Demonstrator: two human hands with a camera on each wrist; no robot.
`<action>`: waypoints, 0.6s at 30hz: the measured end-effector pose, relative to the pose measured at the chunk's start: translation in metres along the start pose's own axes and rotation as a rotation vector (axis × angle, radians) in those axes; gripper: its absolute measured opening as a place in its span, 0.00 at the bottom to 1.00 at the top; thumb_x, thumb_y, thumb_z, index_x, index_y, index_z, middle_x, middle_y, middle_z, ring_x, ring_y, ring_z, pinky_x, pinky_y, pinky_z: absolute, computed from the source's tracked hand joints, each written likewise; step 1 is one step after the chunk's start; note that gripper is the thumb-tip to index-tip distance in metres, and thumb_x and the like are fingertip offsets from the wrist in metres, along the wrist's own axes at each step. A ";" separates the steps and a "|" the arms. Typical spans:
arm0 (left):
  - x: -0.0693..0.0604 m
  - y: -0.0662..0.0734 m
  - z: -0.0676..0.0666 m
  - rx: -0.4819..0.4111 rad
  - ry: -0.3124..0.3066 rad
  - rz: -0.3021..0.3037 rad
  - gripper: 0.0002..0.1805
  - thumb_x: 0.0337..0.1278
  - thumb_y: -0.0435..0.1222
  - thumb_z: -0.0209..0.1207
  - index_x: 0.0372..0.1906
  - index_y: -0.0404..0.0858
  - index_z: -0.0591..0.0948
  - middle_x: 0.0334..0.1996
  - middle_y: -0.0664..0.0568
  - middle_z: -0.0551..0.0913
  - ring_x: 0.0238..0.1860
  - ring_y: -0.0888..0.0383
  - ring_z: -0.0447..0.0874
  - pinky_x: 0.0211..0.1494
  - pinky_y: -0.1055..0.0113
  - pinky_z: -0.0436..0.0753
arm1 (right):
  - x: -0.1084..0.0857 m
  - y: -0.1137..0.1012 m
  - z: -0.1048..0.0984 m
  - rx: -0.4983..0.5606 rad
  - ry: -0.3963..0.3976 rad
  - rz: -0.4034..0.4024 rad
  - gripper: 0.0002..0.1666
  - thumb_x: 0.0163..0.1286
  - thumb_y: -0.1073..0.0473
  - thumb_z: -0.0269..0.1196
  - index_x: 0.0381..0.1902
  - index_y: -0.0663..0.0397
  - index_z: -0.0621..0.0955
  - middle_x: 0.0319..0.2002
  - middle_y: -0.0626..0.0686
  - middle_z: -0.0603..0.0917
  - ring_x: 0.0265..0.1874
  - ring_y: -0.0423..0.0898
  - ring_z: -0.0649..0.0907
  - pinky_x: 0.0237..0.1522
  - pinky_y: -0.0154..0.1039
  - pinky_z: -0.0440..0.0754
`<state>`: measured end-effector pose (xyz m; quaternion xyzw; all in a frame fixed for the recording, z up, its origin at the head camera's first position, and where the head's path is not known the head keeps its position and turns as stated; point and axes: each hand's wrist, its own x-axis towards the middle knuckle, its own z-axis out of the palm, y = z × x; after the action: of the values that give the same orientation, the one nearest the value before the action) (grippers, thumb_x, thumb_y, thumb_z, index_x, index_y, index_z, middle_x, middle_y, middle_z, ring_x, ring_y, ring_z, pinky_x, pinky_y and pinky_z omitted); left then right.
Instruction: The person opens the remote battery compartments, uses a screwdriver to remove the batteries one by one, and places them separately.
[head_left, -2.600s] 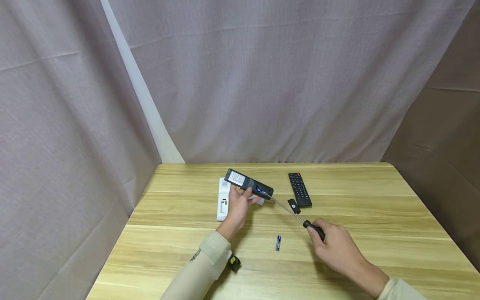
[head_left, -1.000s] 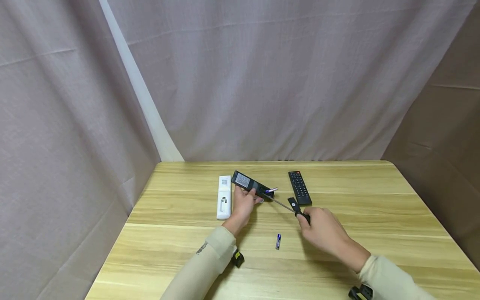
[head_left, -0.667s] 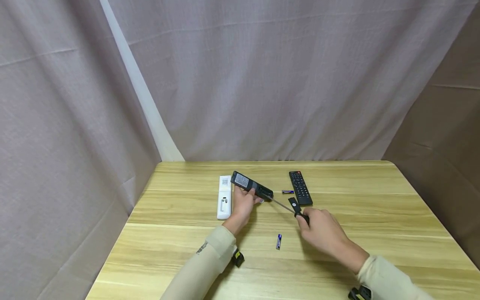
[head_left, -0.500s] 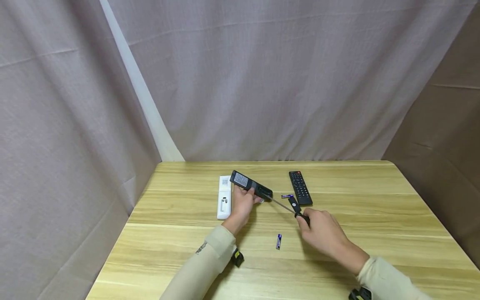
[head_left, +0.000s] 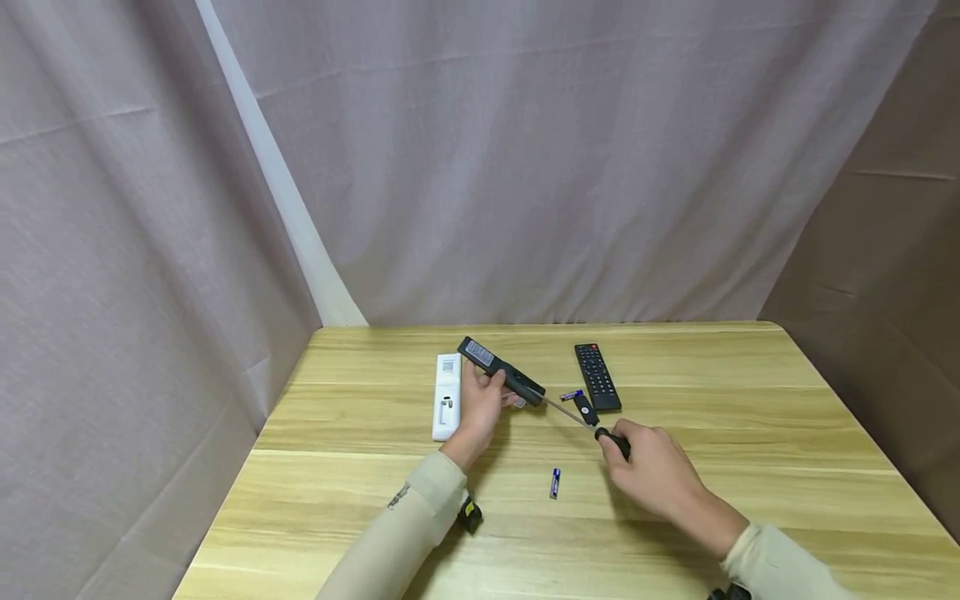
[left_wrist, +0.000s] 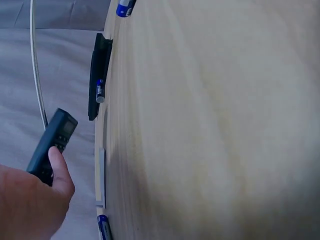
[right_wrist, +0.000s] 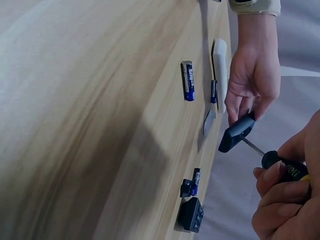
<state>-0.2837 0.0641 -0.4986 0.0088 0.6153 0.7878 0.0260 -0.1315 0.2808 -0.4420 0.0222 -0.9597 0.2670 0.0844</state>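
My left hand (head_left: 482,410) grips a black remote control (head_left: 501,367) above the table, its labelled back facing up and tilted. My right hand (head_left: 660,475) holds a screwdriver (right_wrist: 285,169) by its black handle. Its thin metal shaft reaches to the end of that remote, where the battery compartment is; the tip's exact contact is hard to see. One blue AAA battery (head_left: 572,395) lies beside a small black battery cover (head_left: 586,409). Nearer the front lies a second battery (head_left: 555,483). In the right wrist view, another battery (right_wrist: 214,92) lies near the white remote.
To the left lies a white remote (head_left: 447,397) with its battery compartment uncovered. A second black remote (head_left: 597,377) lies buttons up at the back right. A pale flat piece (right_wrist: 209,123) lies below my left hand. Curtains (head_left: 562,167) hang behind the wooden table (head_left: 337,483).
A battery has come out of the held remote, dropped on the table and ended up beside the black cover. Most recently the held remote has tilted, and the right hand has drawn back slightly.
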 end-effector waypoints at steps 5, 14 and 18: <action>0.000 0.003 -0.001 0.039 -0.043 -0.003 0.17 0.84 0.33 0.49 0.68 0.35 0.66 0.52 0.28 0.87 0.36 0.60 0.90 0.54 0.47 0.95 | -0.005 0.007 0.000 -0.001 0.023 -0.017 0.14 0.79 0.53 0.63 0.30 0.45 0.79 0.16 0.43 0.71 0.16 0.38 0.68 0.16 0.32 0.63; 0.003 -0.001 -0.014 0.058 -0.136 0.018 0.32 0.83 0.36 0.53 0.83 0.47 0.59 0.54 0.32 0.87 0.40 0.61 0.88 0.50 0.53 0.93 | -0.012 0.019 0.002 0.036 0.045 -0.036 0.13 0.79 0.53 0.64 0.31 0.45 0.81 0.16 0.40 0.71 0.15 0.34 0.66 0.15 0.30 0.64; 0.006 -0.001 -0.016 0.074 -0.151 0.020 0.32 0.83 0.37 0.53 0.83 0.49 0.60 0.55 0.31 0.87 0.39 0.60 0.87 0.50 0.51 0.91 | -0.014 0.022 0.002 0.066 0.044 -0.019 0.13 0.80 0.52 0.63 0.33 0.47 0.83 0.16 0.41 0.71 0.14 0.33 0.66 0.14 0.30 0.65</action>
<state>-0.2905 0.0488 -0.5031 0.0755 0.6402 0.7618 0.0642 -0.1197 0.2987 -0.4569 0.0280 -0.9481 0.2980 0.1075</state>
